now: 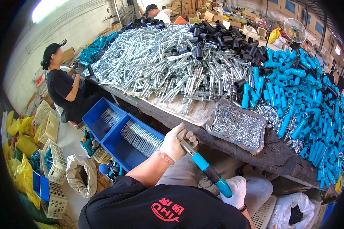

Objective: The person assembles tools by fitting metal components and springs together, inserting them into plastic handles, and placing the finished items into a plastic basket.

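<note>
I hold a blue-and-black tubular tool (199,161) with a metal rod end slantwise above my lap. My left hand (176,142), in a pale glove, is closed round the metal end. Lower right, my gloved right hand (235,191) is wrapped round the blue end. Just beyond my left hand stands a blue bin (120,154) with a row of slim metal rods (139,139). Past the tool, at the table's near edge, a shallow tray (259,148) is full of small shiny metal parts (236,125).
The table (187,108) bears heaps of metal tubes (156,61), blue tubes (286,87) and black sleeves (225,38). A co-worker (61,84) sits at the left; another person (156,13) is behind the pile. Crates (56,162) and sacks (82,175) stand on the floor.
</note>
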Tool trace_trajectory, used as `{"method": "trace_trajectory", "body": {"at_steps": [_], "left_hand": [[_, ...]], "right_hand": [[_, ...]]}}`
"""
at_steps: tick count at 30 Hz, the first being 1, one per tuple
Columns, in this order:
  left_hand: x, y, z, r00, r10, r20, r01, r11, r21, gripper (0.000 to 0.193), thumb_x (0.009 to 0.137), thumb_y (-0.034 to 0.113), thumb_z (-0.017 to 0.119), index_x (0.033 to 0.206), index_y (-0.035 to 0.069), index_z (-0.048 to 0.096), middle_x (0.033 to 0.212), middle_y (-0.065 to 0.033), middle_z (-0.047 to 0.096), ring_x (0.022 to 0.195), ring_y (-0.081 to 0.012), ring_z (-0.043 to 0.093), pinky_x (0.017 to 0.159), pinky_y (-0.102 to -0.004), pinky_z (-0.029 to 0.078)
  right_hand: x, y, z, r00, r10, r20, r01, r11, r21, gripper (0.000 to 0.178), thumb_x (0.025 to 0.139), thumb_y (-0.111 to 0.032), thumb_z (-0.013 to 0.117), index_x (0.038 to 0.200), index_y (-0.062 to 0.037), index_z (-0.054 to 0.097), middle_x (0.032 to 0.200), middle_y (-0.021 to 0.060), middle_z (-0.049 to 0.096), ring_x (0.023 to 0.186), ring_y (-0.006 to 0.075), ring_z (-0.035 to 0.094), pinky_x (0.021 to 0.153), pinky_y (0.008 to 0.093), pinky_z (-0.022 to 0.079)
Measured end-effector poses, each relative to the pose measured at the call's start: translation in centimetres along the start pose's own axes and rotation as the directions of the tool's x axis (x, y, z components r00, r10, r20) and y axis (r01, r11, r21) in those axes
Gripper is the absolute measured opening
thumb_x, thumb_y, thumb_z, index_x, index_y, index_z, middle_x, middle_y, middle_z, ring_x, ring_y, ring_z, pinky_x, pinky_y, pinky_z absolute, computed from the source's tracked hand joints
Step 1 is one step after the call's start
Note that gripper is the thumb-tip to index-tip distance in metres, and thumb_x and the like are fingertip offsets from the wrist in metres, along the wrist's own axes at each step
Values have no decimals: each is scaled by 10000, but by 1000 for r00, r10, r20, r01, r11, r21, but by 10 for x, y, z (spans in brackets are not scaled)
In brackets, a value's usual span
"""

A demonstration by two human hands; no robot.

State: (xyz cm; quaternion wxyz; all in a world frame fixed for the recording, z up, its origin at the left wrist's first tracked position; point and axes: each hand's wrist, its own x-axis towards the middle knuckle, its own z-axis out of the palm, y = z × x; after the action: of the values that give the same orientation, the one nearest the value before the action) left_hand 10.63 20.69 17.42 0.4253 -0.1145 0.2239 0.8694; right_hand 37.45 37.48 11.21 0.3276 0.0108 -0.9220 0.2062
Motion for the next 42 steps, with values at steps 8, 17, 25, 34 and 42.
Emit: {"method": "trace_trajectory", "body": {"at_steps": [8,17,25,34,42], "left_hand": [[2,-1,-1,1000,-5,20,5,1000,6,562,1017,353,491,502,178,346,679,-60,455,708,-231,474,718,-381,399],[4,-2,-2,1000,-8,22,8,1000,3,563,1017,352,489,503,187,331,661,-57,433,702,-234,463,709,-387,392],[3,-3,2,1000,-1,-29,1,1000,6,575,1017,356,488,497,184,313,657,-65,434,683,-235,453,698,-391,390],[8,-9,4,967,99,-235,-97,995,22,441,982,365,557,630,129,437,660,-78,446,631,-249,450,680,-428,418],[9,-2,-16,997,64,-46,-62,997,34,568,1017,478,498,563,215,280,505,48,218,436,-138,239,508,-337,303]], "right_hand": [[0,0,0,1000,25,10,-25,1000,16,391,632,-235,815,958,-128,629,882,56,588,866,298,578,837,463,442],[-3,1,1,999,39,16,-39,999,-6,403,628,-244,818,965,-128,631,886,58,591,879,303,576,836,465,442],[-5,2,3,999,40,19,-40,999,-1,413,622,-254,822,966,-130,630,897,58,591,887,304,575,836,463,442],[2,-1,5,999,20,48,-11,985,-172,357,681,-291,778,964,-130,630,865,39,566,880,274,560,837,462,425],[3,-4,12,992,-114,58,125,967,-221,312,710,-338,782,903,-131,652,765,38,568,786,259,569,736,436,437]]}}
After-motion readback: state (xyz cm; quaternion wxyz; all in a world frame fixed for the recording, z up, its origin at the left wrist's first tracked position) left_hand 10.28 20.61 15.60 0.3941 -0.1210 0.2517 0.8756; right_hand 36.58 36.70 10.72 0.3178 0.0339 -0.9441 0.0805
